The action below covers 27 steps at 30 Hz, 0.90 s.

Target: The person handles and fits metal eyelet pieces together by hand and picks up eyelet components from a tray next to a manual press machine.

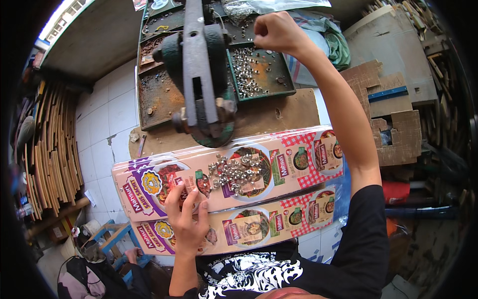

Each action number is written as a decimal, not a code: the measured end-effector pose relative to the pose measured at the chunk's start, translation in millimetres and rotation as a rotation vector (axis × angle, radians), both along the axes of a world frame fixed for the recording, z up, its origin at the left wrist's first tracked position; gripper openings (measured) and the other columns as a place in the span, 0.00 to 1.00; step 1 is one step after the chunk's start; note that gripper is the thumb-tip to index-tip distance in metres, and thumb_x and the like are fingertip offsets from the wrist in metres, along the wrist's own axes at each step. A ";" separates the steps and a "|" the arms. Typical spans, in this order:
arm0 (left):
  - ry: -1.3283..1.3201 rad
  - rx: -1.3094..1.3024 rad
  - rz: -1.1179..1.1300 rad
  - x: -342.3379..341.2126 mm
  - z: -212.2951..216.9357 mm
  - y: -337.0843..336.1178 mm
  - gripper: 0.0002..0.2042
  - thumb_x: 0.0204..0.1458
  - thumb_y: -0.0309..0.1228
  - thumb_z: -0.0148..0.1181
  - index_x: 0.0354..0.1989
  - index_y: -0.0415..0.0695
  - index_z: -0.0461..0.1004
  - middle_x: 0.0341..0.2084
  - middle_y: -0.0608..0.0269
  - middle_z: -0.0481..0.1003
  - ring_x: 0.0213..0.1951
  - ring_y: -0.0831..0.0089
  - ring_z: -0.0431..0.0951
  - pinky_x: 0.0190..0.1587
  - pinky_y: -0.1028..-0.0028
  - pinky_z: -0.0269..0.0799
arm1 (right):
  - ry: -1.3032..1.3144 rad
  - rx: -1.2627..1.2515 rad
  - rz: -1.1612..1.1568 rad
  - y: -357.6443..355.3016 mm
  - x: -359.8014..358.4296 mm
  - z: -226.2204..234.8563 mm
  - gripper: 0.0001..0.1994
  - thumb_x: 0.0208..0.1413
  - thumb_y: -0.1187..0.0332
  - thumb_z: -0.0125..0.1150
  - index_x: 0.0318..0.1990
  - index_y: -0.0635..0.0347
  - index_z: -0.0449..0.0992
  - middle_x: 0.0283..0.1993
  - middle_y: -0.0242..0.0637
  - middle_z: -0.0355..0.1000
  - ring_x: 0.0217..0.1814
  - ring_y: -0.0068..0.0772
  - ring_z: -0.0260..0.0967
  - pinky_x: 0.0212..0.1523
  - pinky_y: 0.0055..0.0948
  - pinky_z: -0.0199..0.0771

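Note:
A stack of long printed cardboard sheets (294, 182) lies in front of me under the nose of a hand press (199, 79), a dark green tool with a grey metal lever. On the top sheet is a loose pile of small silver metal eyelets (239, 172). My left hand (189, 214) rests on the sheets left of this pile, fingers bent but apart. A second printed stack (298, 219) lies nearer my body. My right hand (279, 32) is closed in a fist above the right part of a green metal tray (266, 95); what it holds, if anything, is hidden.
More eyelets (246, 74) lie scattered in the tray, which stands on a brown board (303, 107). Plastic bags (331, 40) sit behind my right forearm. Stacked cardboard (55, 149) lines the left side; cut cardboard pieces (398, 134) lie at right. Another person's foot (133, 255) shows lower left.

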<state>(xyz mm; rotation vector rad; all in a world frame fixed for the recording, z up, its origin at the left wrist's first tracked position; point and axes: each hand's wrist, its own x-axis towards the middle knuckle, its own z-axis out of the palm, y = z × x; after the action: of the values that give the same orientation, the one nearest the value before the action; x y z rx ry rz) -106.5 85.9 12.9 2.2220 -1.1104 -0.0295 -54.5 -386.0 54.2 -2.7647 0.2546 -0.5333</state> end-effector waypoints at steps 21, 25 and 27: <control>-0.030 -0.003 -0.006 0.9 -3.3 -1.1 0.18 0.48 0.25 0.66 0.49 0.39 0.77 0.56 0.46 0.70 0.55 0.48 0.70 0.57 0.55 0.66 | 0.076 -0.074 0.412 63.5 -37.2 -6.3 0.06 0.51 0.74 0.67 0.37 0.57 0.82 0.36 0.38 0.76 0.41 0.45 0.75 0.42 0.41 0.76; -0.023 -0.009 0.004 0.1 -2.3 -2.1 0.17 0.48 0.25 0.66 0.48 0.39 0.77 0.56 0.46 0.70 0.55 0.48 0.71 0.57 0.55 0.66 | 0.074 -0.128 0.414 51.6 -48.4 -9.8 0.02 0.51 0.73 0.66 0.33 0.57 0.81 0.36 0.37 0.75 0.41 0.44 0.75 0.43 0.40 0.76; -0.025 -0.001 0.010 -0.5 -2.6 -1.0 0.17 0.48 0.25 0.66 0.48 0.39 0.77 0.56 0.47 0.70 0.55 0.48 0.71 0.57 0.55 0.65 | 0.181 -0.140 0.399 45.8 -55.1 -3.6 0.02 0.50 0.73 0.67 0.32 0.56 0.81 0.36 0.37 0.75 0.41 0.45 0.75 0.43 0.40 0.76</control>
<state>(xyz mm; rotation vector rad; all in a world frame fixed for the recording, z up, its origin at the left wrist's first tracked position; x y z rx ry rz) -107.0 84.9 10.4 2.2331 -1.1120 0.0031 -109.6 -340.3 50.7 -2.8895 -0.3026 -0.2055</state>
